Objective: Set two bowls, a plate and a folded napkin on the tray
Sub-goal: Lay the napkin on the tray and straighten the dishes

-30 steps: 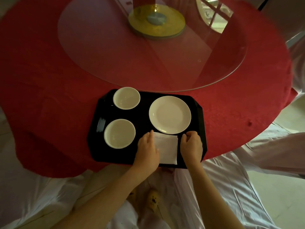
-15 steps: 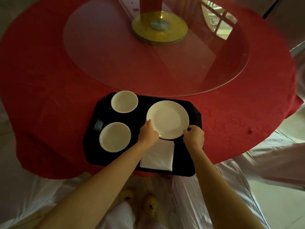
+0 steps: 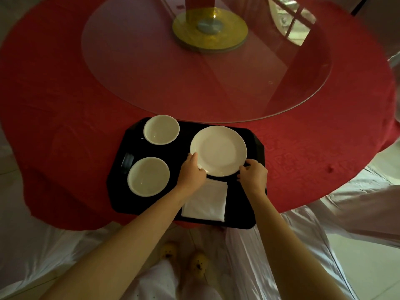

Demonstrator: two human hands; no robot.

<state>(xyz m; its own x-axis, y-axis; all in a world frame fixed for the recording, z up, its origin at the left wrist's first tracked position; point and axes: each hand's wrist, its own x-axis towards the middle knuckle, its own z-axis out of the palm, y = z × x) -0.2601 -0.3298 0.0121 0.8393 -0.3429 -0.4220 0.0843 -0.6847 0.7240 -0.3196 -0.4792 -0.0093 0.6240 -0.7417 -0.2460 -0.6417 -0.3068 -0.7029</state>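
Observation:
A black tray (image 3: 255, 146) lies at the near edge of the red table. Two white bowls stand on its left side, one at the back (image 3: 161, 129) and one at the front (image 3: 148, 176). On the right half sits a white plate (image 3: 219, 150). My left hand (image 3: 191, 171) grips the plate's near left rim and my right hand (image 3: 252, 175) grips its near right rim. A folded white napkin (image 3: 206, 201) lies flat on the tray just in front of the plate, between my forearms, partly covered by the left wrist.
A round glass turntable (image 3: 151, 72) on a gold hub (image 3: 210, 29) fills the table's middle, its rim just behind the tray. The red cloth (image 3: 65, 126) hangs over the near edge. White-covered chairs (image 3: 357, 208) stand at the right and near me.
Both hands left the napkin, moved forward and took the plate's near rim on either side. The napkin stays flat on the tray.

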